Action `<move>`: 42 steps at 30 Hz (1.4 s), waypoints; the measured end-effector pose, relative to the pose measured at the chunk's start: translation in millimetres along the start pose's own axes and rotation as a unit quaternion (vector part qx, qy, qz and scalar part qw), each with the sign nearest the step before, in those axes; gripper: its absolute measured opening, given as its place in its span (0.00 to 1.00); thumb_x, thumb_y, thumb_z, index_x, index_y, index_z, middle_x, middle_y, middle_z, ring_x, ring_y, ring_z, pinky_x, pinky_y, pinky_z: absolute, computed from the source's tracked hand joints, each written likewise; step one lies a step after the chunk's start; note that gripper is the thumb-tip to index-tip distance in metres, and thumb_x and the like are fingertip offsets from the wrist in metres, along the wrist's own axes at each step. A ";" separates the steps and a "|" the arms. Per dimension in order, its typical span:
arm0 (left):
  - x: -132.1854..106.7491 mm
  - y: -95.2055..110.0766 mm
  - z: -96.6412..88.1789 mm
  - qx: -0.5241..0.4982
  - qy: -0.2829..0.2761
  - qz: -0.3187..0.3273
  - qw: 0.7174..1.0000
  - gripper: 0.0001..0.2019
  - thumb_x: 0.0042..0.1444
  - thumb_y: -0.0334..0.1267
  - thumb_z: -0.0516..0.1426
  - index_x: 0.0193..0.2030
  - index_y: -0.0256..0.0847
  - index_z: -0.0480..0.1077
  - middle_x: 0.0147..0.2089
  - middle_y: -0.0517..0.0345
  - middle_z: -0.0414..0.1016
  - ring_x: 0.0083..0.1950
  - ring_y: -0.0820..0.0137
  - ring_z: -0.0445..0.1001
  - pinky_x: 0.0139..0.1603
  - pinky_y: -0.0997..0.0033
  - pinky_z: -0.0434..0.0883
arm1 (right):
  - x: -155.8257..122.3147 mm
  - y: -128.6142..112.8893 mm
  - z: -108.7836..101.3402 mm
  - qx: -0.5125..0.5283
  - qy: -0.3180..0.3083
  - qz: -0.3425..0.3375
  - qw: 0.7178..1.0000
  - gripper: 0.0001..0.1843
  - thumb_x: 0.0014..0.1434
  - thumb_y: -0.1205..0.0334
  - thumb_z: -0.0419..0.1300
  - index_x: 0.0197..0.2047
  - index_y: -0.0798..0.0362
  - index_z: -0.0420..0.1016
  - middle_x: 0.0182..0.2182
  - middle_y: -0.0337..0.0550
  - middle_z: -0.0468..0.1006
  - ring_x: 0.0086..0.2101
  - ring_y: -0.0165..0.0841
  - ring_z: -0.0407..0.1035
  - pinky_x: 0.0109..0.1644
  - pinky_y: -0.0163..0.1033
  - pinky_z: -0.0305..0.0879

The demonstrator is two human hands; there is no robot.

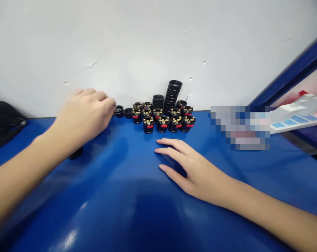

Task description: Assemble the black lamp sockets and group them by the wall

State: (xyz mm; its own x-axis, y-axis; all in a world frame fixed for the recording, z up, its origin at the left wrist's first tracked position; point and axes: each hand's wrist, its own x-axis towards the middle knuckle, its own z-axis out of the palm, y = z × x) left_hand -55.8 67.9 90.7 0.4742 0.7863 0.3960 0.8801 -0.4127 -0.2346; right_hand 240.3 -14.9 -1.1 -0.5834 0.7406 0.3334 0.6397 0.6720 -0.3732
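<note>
My left hand [84, 113] reaches forward over the blue table [126, 203], its fingertips right at a loose black ring [118, 111] near the wall; the fingers are curled and blurred, so whether they grip it is unclear. My right hand [192, 168] lies flat on the table with fingers stretched out, holding nothing, just in front of a cluster of black sockets with brass contacts and red tabs [163, 120]. Behind them leans a stack of black rings [172, 96]. Another black ring [75, 153] shows under my left forearm.
A white wall [147, 42] closes the table's far edge. A dark bag [3, 120] sits at the left. A blurred patch [239, 127] and a white and blue object [297, 113] lie at the right, beside a blue frame [292, 70].
</note>
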 end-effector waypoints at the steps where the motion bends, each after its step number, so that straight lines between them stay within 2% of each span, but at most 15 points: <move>1: -3.4 -3.5 -7.8 0.011 -0.024 -0.039 0.999 0.18 0.73 0.43 0.49 0.38 0.42 0.77 0.41 0.47 0.78 0.54 0.49 0.78 0.62 0.41 0.68 | -0.1 0.3 0.2 -0.001 0.000 -0.001 1.000 0.20 0.76 0.57 0.57 0.65 0.54 0.76 0.67 0.58 0.74 0.68 0.49 0.69 0.70 0.59 0.72; 4: -14.4 -13.4 -19.6 0.000 -0.066 -0.142 0.988 0.17 0.68 0.43 0.54 0.27 0.41 0.66 0.34 0.53 0.70 0.52 0.52 0.77 0.60 0.49 0.66 | -0.5 0.5 0.7 0.000 -0.001 -0.003 1.000 0.20 0.76 0.57 0.57 0.65 0.53 0.76 0.67 0.58 0.74 0.68 0.49 0.69 0.70 0.58 0.73; 6: -21.9 -18.6 -17.7 0.005 -0.089 -0.145 0.985 0.19 0.68 0.43 0.55 0.25 0.41 0.62 0.32 0.56 0.64 0.47 0.56 0.75 0.53 0.56 0.67 | -0.8 0.1 0.7 0.000 0.001 -0.005 1.000 0.19 0.76 0.57 0.56 0.65 0.53 0.76 0.67 0.59 0.74 0.68 0.49 0.69 0.70 0.59 0.72; 10: -32.7 -24.4 0.9 0.066 -0.090 -0.054 0.992 0.20 0.74 0.44 0.49 0.31 0.39 0.68 0.34 0.56 0.64 0.36 0.67 0.69 0.40 0.67 0.64 | -0.6 -0.2 0.6 0.004 0.002 -0.005 1.000 0.19 0.76 0.58 0.57 0.65 0.54 0.76 0.67 0.60 0.74 0.67 0.50 0.70 0.69 0.61 0.73; 14: -36.2 -20.6 23.2 0.061 -0.046 0.061 0.995 0.25 0.75 0.46 0.45 0.30 0.39 0.72 0.31 0.54 0.67 0.28 0.68 0.65 0.30 0.66 0.60 | 0.5 0.7 0.4 0.005 0.006 -0.007 1.000 0.18 0.75 0.58 0.58 0.64 0.54 0.77 0.66 0.61 0.75 0.67 0.51 0.70 0.69 0.62 0.73; 18: -39.9 1.4 32.5 0.020 -0.005 0.129 0.991 0.25 0.76 0.43 0.45 0.32 0.38 0.75 0.34 0.51 0.71 0.25 0.68 0.66 0.27 0.65 0.62 | 1.4 0.2 -0.2 0.008 0.004 0.001 1.000 0.19 0.75 0.57 0.59 0.65 0.53 0.75 0.66 0.59 0.76 0.67 0.50 0.70 0.70 0.60 0.73; 22: -45.5 35.1 30.5 -0.045 0.032 0.141 0.988 0.18 0.76 0.41 0.48 0.40 0.38 0.76 0.38 0.53 0.74 0.25 0.69 0.68 0.24 0.65 0.60 | 1.7 -0.6 -0.1 0.018 0.008 0.012 1.000 0.22 0.75 0.56 0.59 0.68 0.54 0.70 0.66 0.58 0.76 0.67 0.49 0.70 0.71 0.60 0.71; 24: -46.9 52.0 27.7 -0.115 0.035 0.136 0.983 0.15 0.76 0.41 0.50 0.42 0.38 0.75 0.40 0.54 0.74 0.28 0.70 0.69 0.26 0.66 0.62 | 1.6 -0.5 0.2 0.022 0.007 0.013 1.000 0.22 0.75 0.55 0.59 0.68 0.53 0.69 0.66 0.57 0.76 0.67 0.48 0.70 0.71 0.59 0.70; 26: -47.1 67.7 24.9 -0.229 0.034 0.100 0.968 0.12 0.75 0.40 0.53 0.41 0.39 0.73 0.41 0.56 0.74 0.32 0.71 0.71 0.33 0.68 0.67 | 1.4 -0.4 0.2 0.032 0.008 0.011 0.999 0.24 0.74 0.54 0.61 0.68 0.53 0.68 0.65 0.57 0.77 0.66 0.48 0.71 0.71 0.59 0.71; 29: -46.2 87.5 23.3 -0.401 0.021 0.007 0.916 0.11 0.74 0.41 0.56 0.39 0.41 0.70 0.38 0.60 0.71 0.37 0.72 0.72 0.41 0.70 0.69 | 1.4 -0.5 -1.0 0.060 0.016 0.006 0.998 0.26 0.73 0.50 0.63 0.68 0.52 0.66 0.63 0.57 0.78 0.63 0.48 0.74 0.67 0.58 0.74; 33: -48.5 103.6 27.2 -0.557 -0.044 -0.099 0.824 0.13 0.75 0.50 0.55 0.44 0.43 0.68 0.39 0.61 0.71 0.37 0.72 0.70 0.39 0.70 0.68 | 2.8 -2.0 -4.6 0.100 0.018 0.013 0.995 0.23 0.73 0.50 0.63 0.65 0.50 0.68 0.60 0.53 0.80 0.59 0.46 0.76 0.63 0.55 0.75; 36: -54.3 108.6 30.5 -0.635 -0.085 -0.117 0.759 0.16 0.75 0.55 0.52 0.48 0.45 0.65 0.39 0.62 0.68 0.34 0.73 0.66 0.35 0.71 0.66 | 4.6 -3.3 -8.1 0.140 0.013 0.030 0.990 0.17 0.72 0.53 0.64 0.60 0.48 0.71 0.54 0.48 0.83 0.52 0.43 0.80 0.58 0.50 0.77; 38: -58.5 109.2 31.7 -0.654 -0.093 -0.101 0.744 0.15 0.75 0.54 0.54 0.52 0.45 0.64 0.39 0.62 0.67 0.34 0.74 0.65 0.35 0.72 0.67 | 6.0 -3.5 -10.0 0.177 0.012 0.040 0.983 0.13 0.72 0.55 0.64 0.57 0.48 0.72 0.50 0.44 0.85 0.47 0.40 0.81 0.53 0.45 0.77; 39: -60.3 108.8 32.1 -0.654 -0.093 -0.087 0.745 0.14 0.74 0.53 0.55 0.54 0.46 0.63 0.41 0.62 0.67 0.35 0.73 0.66 0.36 0.72 0.68 | 6.7 -3.2 -10.8 0.194 0.014 0.044 0.980 0.11 0.72 0.56 0.63 0.56 0.47 0.73 0.48 0.42 0.85 0.46 0.38 0.82 0.51 0.43 0.77; 42: -63.5 105.9 33.8 -0.612 -0.090 -0.027 0.785 0.17 0.72 0.46 0.59 0.61 0.46 0.61 0.48 0.57 0.71 0.38 0.72 0.69 0.38 0.71 0.70 | 8.7 -1.2 -12.2 0.220 0.016 0.064 0.973 0.09 0.74 0.54 0.61 0.52 0.47 0.74 0.45 0.40 0.86 0.45 0.37 0.82 0.49 0.40 0.76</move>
State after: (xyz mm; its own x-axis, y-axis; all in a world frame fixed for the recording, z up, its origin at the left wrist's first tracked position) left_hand 6.6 -10.2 10.6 0.5226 0.8242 0.2183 0.3115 -0.4229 0.8510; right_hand 240.6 -9.2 12.8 -0.4934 0.8221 0.2841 0.4256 0.5130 -0.7455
